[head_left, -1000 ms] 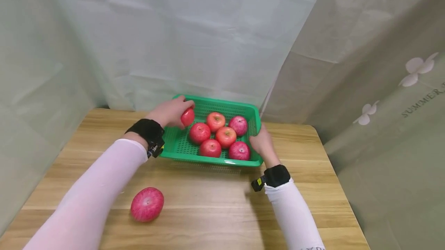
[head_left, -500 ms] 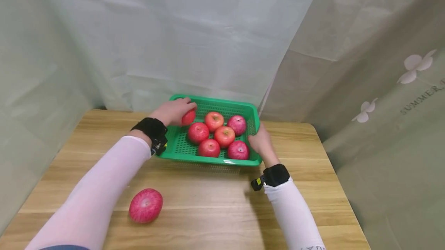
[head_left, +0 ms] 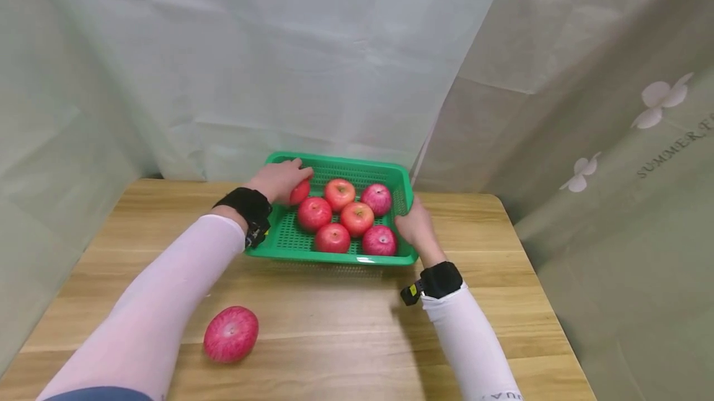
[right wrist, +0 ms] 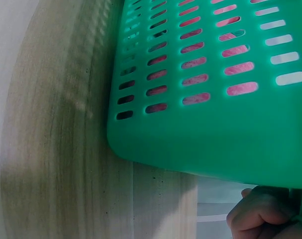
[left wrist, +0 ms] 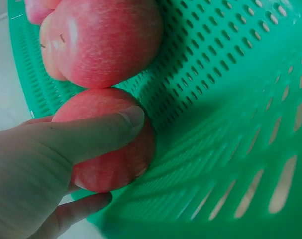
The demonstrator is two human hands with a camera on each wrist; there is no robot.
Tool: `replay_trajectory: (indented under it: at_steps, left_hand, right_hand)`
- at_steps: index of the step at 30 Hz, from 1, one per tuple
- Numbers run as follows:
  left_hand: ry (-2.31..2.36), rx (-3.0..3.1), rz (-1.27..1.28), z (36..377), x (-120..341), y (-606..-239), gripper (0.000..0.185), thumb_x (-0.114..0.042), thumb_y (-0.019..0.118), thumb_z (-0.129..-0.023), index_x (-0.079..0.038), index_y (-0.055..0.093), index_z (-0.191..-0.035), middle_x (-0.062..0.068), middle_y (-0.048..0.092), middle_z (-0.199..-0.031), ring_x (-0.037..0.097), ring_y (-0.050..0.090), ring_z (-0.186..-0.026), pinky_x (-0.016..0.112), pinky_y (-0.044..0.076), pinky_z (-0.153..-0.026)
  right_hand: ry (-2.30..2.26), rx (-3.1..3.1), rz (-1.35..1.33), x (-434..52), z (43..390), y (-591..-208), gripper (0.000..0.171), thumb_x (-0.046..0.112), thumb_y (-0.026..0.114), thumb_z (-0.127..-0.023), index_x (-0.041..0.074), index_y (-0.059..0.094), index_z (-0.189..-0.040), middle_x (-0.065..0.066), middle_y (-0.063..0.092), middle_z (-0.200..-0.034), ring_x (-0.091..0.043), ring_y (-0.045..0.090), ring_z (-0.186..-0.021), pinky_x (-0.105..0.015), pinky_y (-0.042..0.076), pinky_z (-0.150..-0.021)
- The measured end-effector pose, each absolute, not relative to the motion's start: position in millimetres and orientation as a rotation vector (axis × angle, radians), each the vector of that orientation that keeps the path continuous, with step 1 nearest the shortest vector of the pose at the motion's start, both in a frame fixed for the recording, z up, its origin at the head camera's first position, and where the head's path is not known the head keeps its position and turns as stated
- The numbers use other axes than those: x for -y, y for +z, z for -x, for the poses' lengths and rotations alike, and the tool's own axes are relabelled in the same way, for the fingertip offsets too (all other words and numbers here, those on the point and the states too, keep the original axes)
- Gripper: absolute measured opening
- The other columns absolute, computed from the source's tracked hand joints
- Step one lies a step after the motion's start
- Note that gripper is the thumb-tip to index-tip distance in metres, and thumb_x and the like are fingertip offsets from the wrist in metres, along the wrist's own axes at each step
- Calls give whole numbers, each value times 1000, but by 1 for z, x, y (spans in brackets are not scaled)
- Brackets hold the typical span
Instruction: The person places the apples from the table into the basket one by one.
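Observation:
My left hand (head_left: 281,180) reaches over the left end of a green plastic basket (head_left: 312,256) and grips a red apple (head_left: 300,192). In the left wrist view the thumb lies across that apple (left wrist: 116,167), with fingers curled round its far side. It touches a neighbouring apple (left wrist: 111,45) in the basket. Several more red apples, among them one in the middle (head_left: 357,219), sit toward the basket's right side. My right hand (head_left: 415,224) holds the basket's right rim; in the right wrist view its curled fingers (right wrist: 260,211) show beside the slotted wall (right wrist: 205,139).
One dark pink apple (head_left: 231,334) lies on the wooden table (head_left: 334,339) at the front left, outside the basket. A pale curtain (head_left: 301,66) hangs behind the table, and a printed curtain (head_left: 602,159) stands along the right side.
The view shifts slightly, so everything sits a little further left. My left hand and its apple have lowered a little into the basket's back left corner. The right hand keeps its hold.

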State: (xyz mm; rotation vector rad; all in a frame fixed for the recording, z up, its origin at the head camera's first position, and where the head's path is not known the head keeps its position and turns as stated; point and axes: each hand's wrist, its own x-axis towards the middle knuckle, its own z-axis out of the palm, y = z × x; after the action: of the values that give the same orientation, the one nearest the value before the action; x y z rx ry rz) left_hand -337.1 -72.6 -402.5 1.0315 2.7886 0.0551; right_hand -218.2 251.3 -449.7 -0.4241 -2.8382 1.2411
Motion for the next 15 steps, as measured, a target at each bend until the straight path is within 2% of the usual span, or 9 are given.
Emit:
replay_trajectory:
  at_steps: [9,15]
  left_hand:
    - [-105,-2768,-1035,346,61,-413,76,-4,92,-78,-9,55,-144,27,55,-137,46,58,-125,58,56,-95]
    - [-164,-2764,-1037,347,58,-415,77,-2,91,-77,-9,56,-145,28,54,-138,47,56,-126,59,55,-98]
  right_hand:
    - [1241,2828,427,-252,218,-451,60,8,63,-94,-4,44,-150,-29,62,-135,-45,60,-126,-61,54,-100]
    - [1244,2826,425,-251,219,-452,59,8,63,-95,-3,44,-149,-28,62,-135,-43,60,-127,-60,54,-100]
